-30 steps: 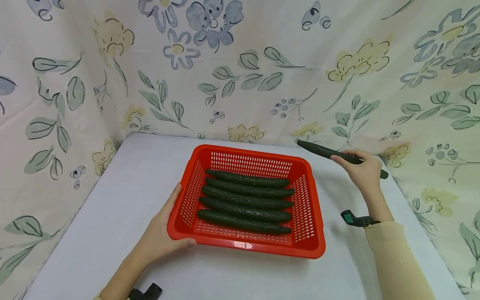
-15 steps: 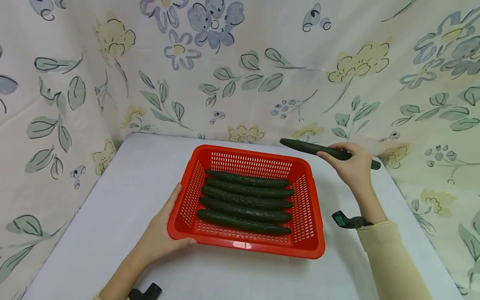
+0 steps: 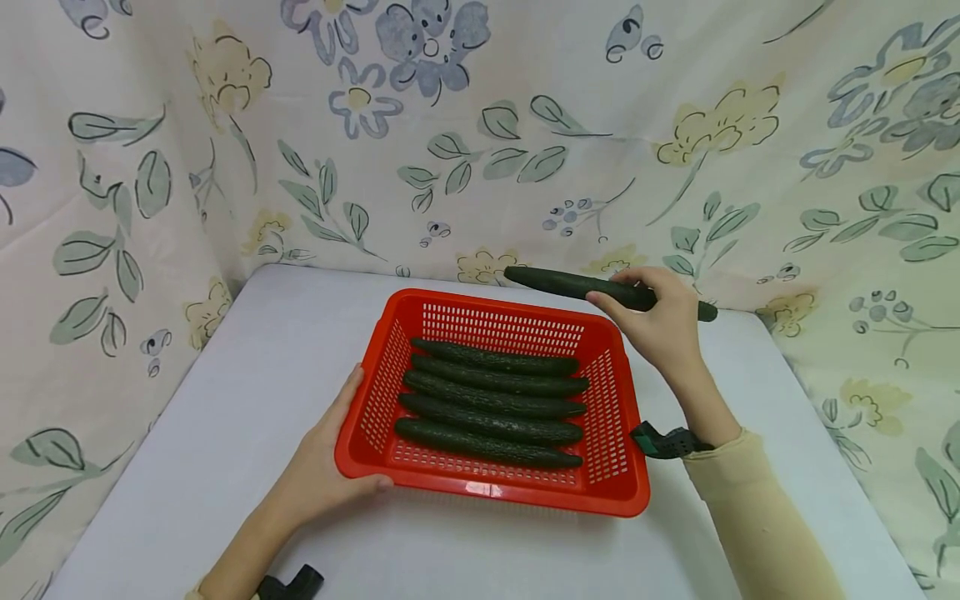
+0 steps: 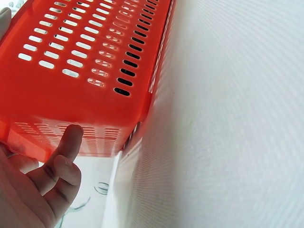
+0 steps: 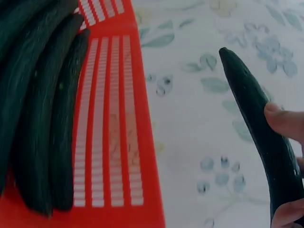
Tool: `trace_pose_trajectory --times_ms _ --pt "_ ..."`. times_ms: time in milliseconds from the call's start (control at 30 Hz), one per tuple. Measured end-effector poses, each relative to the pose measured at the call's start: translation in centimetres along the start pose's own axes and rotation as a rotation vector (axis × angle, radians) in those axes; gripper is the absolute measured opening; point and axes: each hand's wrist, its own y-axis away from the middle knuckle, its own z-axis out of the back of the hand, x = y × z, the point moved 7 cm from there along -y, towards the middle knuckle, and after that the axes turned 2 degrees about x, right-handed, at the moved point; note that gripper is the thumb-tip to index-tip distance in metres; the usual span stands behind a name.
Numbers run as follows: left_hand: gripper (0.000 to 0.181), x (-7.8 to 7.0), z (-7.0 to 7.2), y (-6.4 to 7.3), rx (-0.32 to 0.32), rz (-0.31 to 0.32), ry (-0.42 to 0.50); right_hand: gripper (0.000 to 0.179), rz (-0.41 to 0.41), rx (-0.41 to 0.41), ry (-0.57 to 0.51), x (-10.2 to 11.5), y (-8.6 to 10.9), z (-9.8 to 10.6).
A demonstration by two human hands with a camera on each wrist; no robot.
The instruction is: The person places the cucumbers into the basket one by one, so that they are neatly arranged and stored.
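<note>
A dark green cucumber (image 3: 551, 282) is held in the air by my right hand (image 3: 665, 321), thumb on the near side and fingers on the far side. Its long free end points left above the back rim of a red plastic basket (image 3: 517, 502). Several cucumbers (image 3: 491, 406) lie side by side in the basket. At the front left corner, my left hand (image 3: 318, 471) holds the basket, its thumb along the front. Seen from the left wrist, bent fingers (image 4: 71, 142) touch the slotted outer wall. In the right wrist view the cucumber (image 5: 251, 104) is apart from the basket.
The basket stands on a white table (image 3: 247, 367). A floral cloth (image 3: 495, 167) hangs behind and along both sides of the table. Each wrist wears a black strap device (image 3: 663, 442).
My right hand has carried the cucumber leftward and slightly up, from beside the basket to over its back right corner. The left hand and the basket have stayed in place.
</note>
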Motion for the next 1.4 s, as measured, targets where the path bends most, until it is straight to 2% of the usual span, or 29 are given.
trace_pose_trajectory --times_ms 133,200,267,500,700,900,1167,1400 --pt "0.136 0.0 0.0 0.0 0.000 -0.003 0.001 0.043 0.075 0.023 0.004 2.3 -0.1 -1.6" --pt "0.135 -0.1 0.0 0.0 0.001 -0.003 0.006 0.039 0.089 0.049 -0.014 3.3 -0.2 -2.6" --pt "0.135 -0.1 0.0 0.0 0.001 -0.004 0.009 0.035 0.076 0.083 -0.044 4.0 -0.2 -3.6" --pt "0.134 -0.2 0.0 0.0 0.001 -0.001 0.007 0.040 -0.016 0.224 -0.087 6.3 -0.3 -6.7" --pt "0.134 -0.3 -0.1 0.0 0.003 0.004 -0.002 0.039 -0.016 0.326 -0.116 7.8 -0.4 -9.4" --pt "0.135 -0.3 -0.1 0.0 0.000 0.006 -0.003 0.039 -0.008 0.397 -0.097 7.8 0.0 -11.4" --pt "0.135 -0.3 -0.1 0.0 0.002 0.006 0.000 0.038 0.007 0.455 0.005 6.8 1.3 -13.2" --pt "0.136 -0.3 0.0 0.0 0.001 0.006 -0.008 0.040 -0.062 0.480 0.087 5.7 1.9 -14.2"
